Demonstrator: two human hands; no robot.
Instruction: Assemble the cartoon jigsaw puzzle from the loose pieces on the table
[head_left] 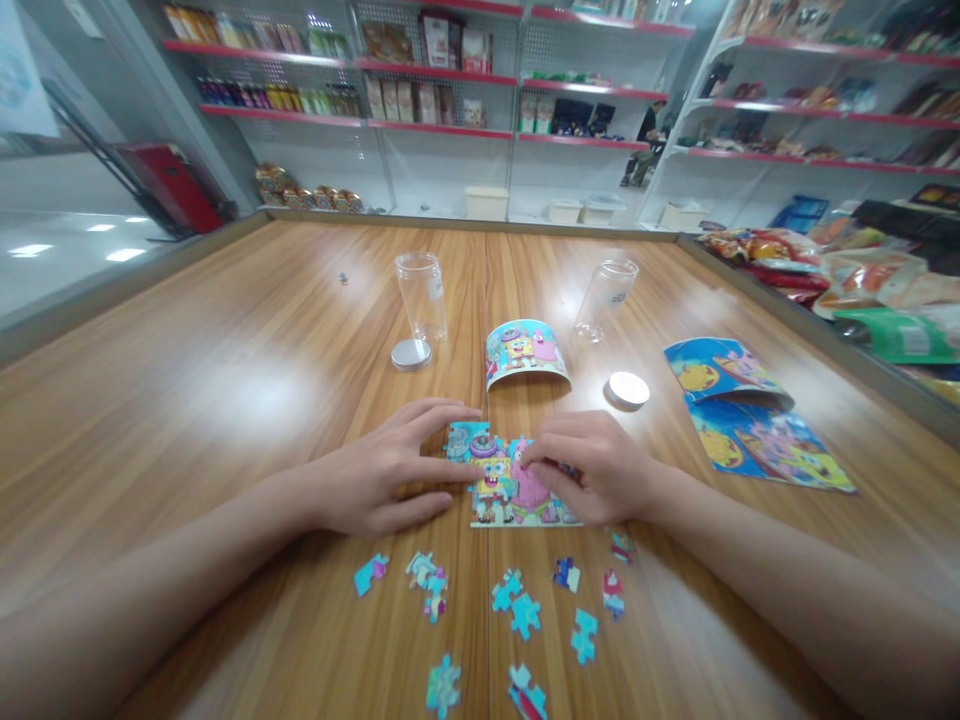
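Observation:
A partly joined cartoon jigsaw [501,487] lies on the wooden table [225,400] in front of me. My left hand [386,472] rests flat beside its left edge, fingers stretched out and touching the pieces. My right hand [592,468] lies over the puzzle's right side, fingers curled down and pinching at a piece near the top middle. Several loose puzzle pieces [517,610] are scattered on the table below the puzzle, close to me.
Two clear plastic jars [421,292] [604,298] stand behind, each with a silver lid [411,354] [627,389] nearby. A curled picture sheet [525,352] stands between them. Two more picture sheets [750,420] lie right. Snack bags [862,280] pile at the right edge; shelves behind.

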